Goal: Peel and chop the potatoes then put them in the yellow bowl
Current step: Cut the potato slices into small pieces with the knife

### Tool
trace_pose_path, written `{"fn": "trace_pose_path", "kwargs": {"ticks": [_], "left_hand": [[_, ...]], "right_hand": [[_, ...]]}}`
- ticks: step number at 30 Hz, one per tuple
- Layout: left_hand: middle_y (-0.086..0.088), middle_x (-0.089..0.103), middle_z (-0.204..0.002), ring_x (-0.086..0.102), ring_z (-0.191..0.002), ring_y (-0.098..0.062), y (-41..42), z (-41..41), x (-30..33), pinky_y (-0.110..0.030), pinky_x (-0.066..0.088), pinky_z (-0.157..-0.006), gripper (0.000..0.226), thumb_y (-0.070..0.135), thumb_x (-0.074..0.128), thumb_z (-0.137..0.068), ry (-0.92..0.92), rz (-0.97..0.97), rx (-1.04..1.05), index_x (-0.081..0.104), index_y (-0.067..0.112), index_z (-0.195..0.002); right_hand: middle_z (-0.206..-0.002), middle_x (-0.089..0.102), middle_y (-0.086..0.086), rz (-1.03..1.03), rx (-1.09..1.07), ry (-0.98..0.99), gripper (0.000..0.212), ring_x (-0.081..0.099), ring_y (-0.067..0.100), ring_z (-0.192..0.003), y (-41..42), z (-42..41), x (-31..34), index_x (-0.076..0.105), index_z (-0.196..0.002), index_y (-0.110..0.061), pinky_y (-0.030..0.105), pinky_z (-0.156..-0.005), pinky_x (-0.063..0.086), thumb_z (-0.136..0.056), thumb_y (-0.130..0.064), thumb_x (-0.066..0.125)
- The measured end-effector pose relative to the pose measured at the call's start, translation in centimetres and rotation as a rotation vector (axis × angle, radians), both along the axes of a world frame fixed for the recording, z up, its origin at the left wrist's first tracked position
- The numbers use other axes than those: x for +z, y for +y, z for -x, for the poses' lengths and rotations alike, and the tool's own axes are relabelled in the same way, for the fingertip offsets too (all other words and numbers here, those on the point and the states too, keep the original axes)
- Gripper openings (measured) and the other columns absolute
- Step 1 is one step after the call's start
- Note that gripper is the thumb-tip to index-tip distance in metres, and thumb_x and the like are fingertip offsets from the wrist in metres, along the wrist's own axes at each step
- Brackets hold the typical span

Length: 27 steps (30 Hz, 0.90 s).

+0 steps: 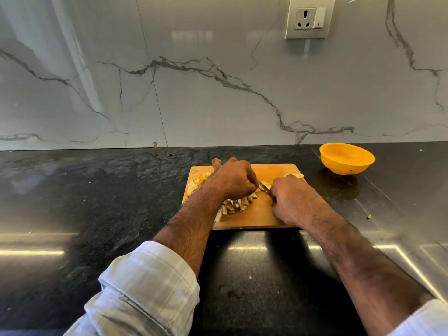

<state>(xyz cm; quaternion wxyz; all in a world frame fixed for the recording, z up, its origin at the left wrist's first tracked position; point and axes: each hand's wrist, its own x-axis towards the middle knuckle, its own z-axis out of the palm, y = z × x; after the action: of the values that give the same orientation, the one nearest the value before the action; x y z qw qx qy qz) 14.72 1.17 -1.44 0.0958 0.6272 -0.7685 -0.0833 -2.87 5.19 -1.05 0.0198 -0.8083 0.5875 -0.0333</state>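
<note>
1. Presently on the counter [97, 202]: one wooden board [257, 214], lying with its long side running left to right, parallel to the wall
2. Potato pieces [243, 204]: a heap of small cubes on the board, from its left far corner down toward the middle; a pale uncut bit [294, 175] sits near the far right edge
3. Left hand [232, 180]: fingers curled down over the piece being cut, pinning it to the board; what lies under the palm is hidden
4. Right hand [294, 200]: fist clamped on the knife [264, 186] handle; only a short stretch of blade shows between the two hands, slanting from near right to far left
5. Bowl [347, 158]: yellow, upright, mouth up, on the counter beyond the board's far right corner, well apart from the heap; nothing visible inside
6. Step in hand, by judgement: chopping; no pieces appear to be in the bowl yet
7. Doing it well: keep the left fingertips tucked back from the blade, cut straight down across the piece's long axis, and keep cubes even
8. Stray scraps [368, 216]: lying on the counter right of the board
</note>
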Motion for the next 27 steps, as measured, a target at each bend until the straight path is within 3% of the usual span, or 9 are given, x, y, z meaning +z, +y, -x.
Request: {"fn": "trace_pose_path", "kwargs": {"ticks": [4, 9, 13, 18, 21, 24, 27], "left_hand": [[0.018, 0.061, -0.137, 0.035, -0.146, -0.017, 0.2, 0.1, 0.1, -0.066, 0.012, -0.119, 0.015, 0.037, 0.070, -0.097, -0.010, 0.003, -0.002, 0.080, 0.040, -0.107], [0.015, 0.061, -0.141, 0.034, -0.146, -0.017, 0.4, -0.1, 0.2, -0.063, 0.007, -0.119, 0.017, 0.038, 0.069, -0.097, -0.019, 0.019, -0.006, 0.078, 0.039, -0.112], [0.014, 0.059, -0.142, 0.039, -0.141, -0.016, 0.3, -0.3, 0.1, -0.058, 0.018, -0.115, 0.019, 0.040, 0.067, -0.097, 0.018, 0.131, 0.007, 0.077, 0.037, -0.114], [0.013, 0.062, -0.137, 0.044, -0.134, -0.015, -0.3, -1.5, 0.0, -0.052, 0.023, -0.111, 0.017, 0.037, 0.067, -0.097, 0.064, 0.220, 0.040, 0.075, 0.036, -0.112], [0.010, 0.064, -0.133, 0.047, -0.131, -0.016, -0.5, -2.1, 0.0, -0.051, 0.029, -0.114, 0.018, 0.033, 0.065, -0.098, 0.115, 0.274, 0.063, 0.075, 0.035, -0.114], [0.008, 0.065, -0.131, 0.049, -0.130, -0.017, -0.5, -2.4, 0.3, -0.051, 0.031, -0.118, 0.019, 0.033, 0.064, -0.100, 0.155, 0.308, 0.085, 0.075, 0.033, -0.116], [0.008, 0.066, -0.128, 0.050, -0.129, -0.017, -0.4, -2.3, 0.2, -0.050, 0.032, -0.117, 0.019, 0.036, 0.065, -0.100, 0.148, 0.305, 0.082, 0.076, 0.032, -0.116]], "right_hand": [[-0.098, 0.055, -0.004, 0.029, 0.043, 0.008, 0.024, 0.057, 0.016, -0.090, 0.1, 0.0, -0.5, 0.065, -0.116, -0.020, 0.032, -0.083, 0.057, -0.096, -0.034, 0.067], [-0.099, 0.072, -0.005, 0.211, -0.004, -0.261, 0.024, 0.064, 0.013, -0.083, -0.3, 2.0, -0.8, 0.076, -0.115, -0.028, 0.030, -0.070, 0.057, -0.096, -0.037, 0.064], [-0.103, 0.068, -0.006, 0.132, -0.099, -0.159, 0.028, 0.061, 0.011, -0.083, -0.7, 2.8, -0.6, 0.073, -0.117, -0.029, 0.026, -0.067, 0.055, -0.092, -0.040, 0.068], [-0.112, 0.067, -0.004, 0.084, 0.062, -0.150, 0.024, 0.059, 0.013, -0.092, -0.4, 1.1, -1.6, 0.072, -0.114, -0.029, 0.028, -0.075, 0.053, -0.095, -0.040, 0.062], [-0.121, 0.066, -0.005, 0.082, 0.105, -0.161, 0.034, 0.060, 0.015, -0.103, -0.3, 0.8, -1.5, 0.068, -0.129, -0.033, 0.031, -0.083, 0.055, -0.098, -0.044, 0.061], [-0.111, 0.070, -0.008, 0.164, 0.014, -0.277, 0.036, 0.064, 0.012, -0.094, -0.7, 2.1, -0.9, 0.069, -0.129, -0.034, 0.034, -0.080, 0.060, -0.096, -0.047, 0.063], [-0.107, 0.068, -0.006, 0.150, -0.093, -0.214, 0.032, 0.064, 0.014, -0.090, -0.9, 3.0, -0.6, 0.072, -0.121, -0.031, 0.035, -0.077, 0.060, -0.092, -0.043, 0.066]]}}
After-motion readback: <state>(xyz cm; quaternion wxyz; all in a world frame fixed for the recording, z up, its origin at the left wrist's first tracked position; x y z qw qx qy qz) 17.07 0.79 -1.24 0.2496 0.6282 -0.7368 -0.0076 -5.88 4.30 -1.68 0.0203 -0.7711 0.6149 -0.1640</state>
